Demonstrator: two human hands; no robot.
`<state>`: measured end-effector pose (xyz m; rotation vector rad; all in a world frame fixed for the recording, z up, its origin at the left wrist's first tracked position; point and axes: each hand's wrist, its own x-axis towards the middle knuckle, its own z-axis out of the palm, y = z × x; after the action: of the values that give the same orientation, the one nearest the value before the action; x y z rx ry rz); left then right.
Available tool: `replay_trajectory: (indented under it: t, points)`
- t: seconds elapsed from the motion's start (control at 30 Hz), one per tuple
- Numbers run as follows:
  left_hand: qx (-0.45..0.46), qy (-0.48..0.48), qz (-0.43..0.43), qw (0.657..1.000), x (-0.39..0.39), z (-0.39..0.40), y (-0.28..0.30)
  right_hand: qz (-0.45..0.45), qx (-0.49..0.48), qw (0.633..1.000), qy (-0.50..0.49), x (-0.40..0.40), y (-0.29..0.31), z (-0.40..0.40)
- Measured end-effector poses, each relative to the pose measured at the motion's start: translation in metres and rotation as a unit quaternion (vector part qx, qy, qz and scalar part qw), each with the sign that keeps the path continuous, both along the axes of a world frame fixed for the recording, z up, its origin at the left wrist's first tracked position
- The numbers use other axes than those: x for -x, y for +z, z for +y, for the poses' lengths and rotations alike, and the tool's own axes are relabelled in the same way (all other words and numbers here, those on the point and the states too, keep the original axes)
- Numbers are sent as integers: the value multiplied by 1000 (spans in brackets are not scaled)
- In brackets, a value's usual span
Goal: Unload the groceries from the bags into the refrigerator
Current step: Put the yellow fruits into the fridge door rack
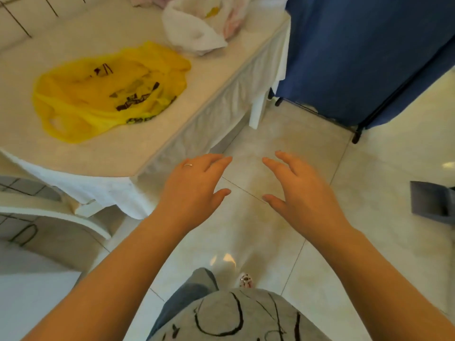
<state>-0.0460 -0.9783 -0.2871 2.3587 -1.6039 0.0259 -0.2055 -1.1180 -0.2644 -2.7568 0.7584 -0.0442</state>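
Note:
A yellow plastic bag (108, 92) with black print lies flattened on the table (138, 153) at the left. Behind it, at the table's far end, a white plastic bag (197, 28) sits crumpled with something yellow and pink showing inside. My left hand (194, 185) and my right hand (302, 188) are stretched out in front of me above the tiled floor, right of the table's near corner. Both have relaxed, spread fingers and hold nothing. A ring is on my left hand. No refrigerator is in view.
A blue fabric screen on a black wheeled frame (364, 57) stands at the far right of the table. A grey dustpan-like object (430, 200) lies on the floor at the right edge. A white chair (49, 212) stands by the table's near left side.

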Motion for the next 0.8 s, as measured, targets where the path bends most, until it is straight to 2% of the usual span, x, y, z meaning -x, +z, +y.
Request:
replay_trajectory:
  t: [0.3,0.63,0.8]
  points:
    - [-26,10,-10,1000,-95,-125,-12,7,6,1000,3,-91,-9,-128]
    - [-23,61,-11,998,-278,-270,10,-7,4,999,38,-287,13,-271]
    - [-7,78,-13,997,-350,-319,23,-24,-4,998,58,-361,24,-329]
